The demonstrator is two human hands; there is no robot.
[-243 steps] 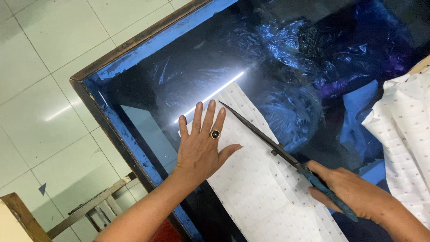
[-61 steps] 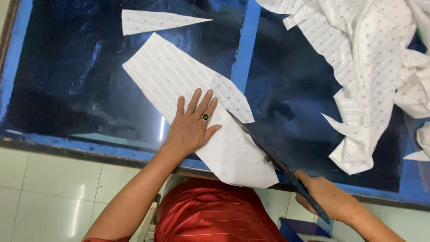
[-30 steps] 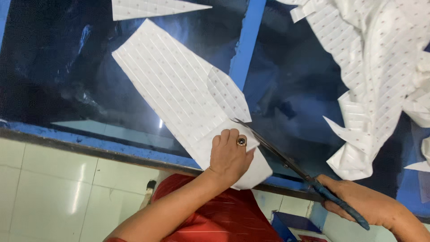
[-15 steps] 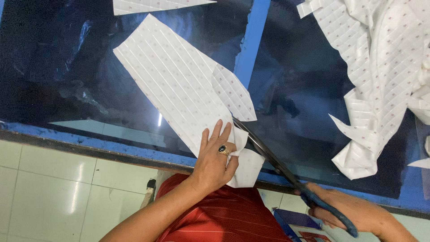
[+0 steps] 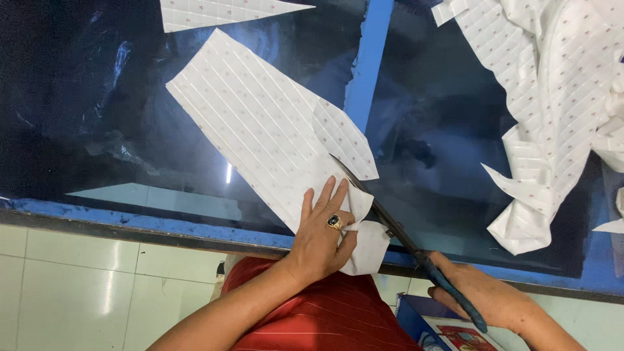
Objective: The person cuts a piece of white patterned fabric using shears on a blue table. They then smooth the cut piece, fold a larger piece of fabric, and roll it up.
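The cloth strip (image 5: 260,130) lay on the worktop (image 5: 130,214), its long axis running up-left from the near edge. The left hand (image 5: 323,235) pressed flat on its near end, fingers spread. The right hand (image 5: 484,302) gripped scissors (image 5: 403,237), whose blades lay along the strip's right edge beside the left fingertips.

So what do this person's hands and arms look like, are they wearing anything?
Both forearms are bare, with no sleeves or gloves showing. The left hand wears a ring with a dark stone on one finger. The right hand shows no jewellery. A red striped garment shows below.
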